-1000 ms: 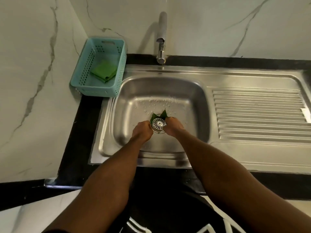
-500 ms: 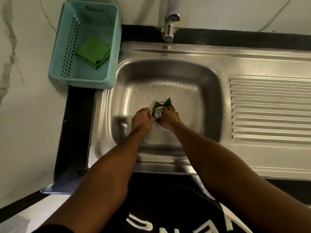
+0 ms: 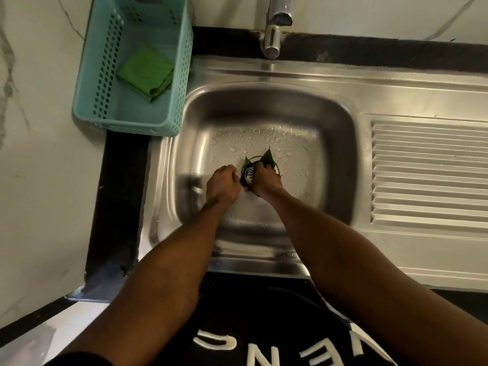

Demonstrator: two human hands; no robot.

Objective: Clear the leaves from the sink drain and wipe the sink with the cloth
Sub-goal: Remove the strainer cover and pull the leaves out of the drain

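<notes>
A: What is over on the left?

B: A blue basket (image 3: 103,75) with holes in its sides sits on the black surface (image 3: 118,194), just beside the sink (image 3: 264,70). A folded green cloth (image 3: 146,72) lies inside it. Nothing else is in there that I can see.

A: And in the sink?

B: Water drops dot the bottom. The green leaves (image 3: 269,159) lie around the round metal drain (image 3: 249,174), in the middle of the bowl. Two leaf tips poke out on the far side.

A: What are the hands doing?

B: The left hand (image 3: 223,184) is curled up at the left edge of the drain. It seems to pinch a leaf, but I cannot tell for sure. The right hand (image 3: 265,180) is curled over the leaves on the right side and grips them.

A: How will the leaves feel?

B: I think light, thin and floppy. They look wet, so they may stick to the metal and tear. Best to pinch them by the edge and peel them up slowly.

A: And the cloth?

B: Soft and light. Grab it anywhere.
</notes>
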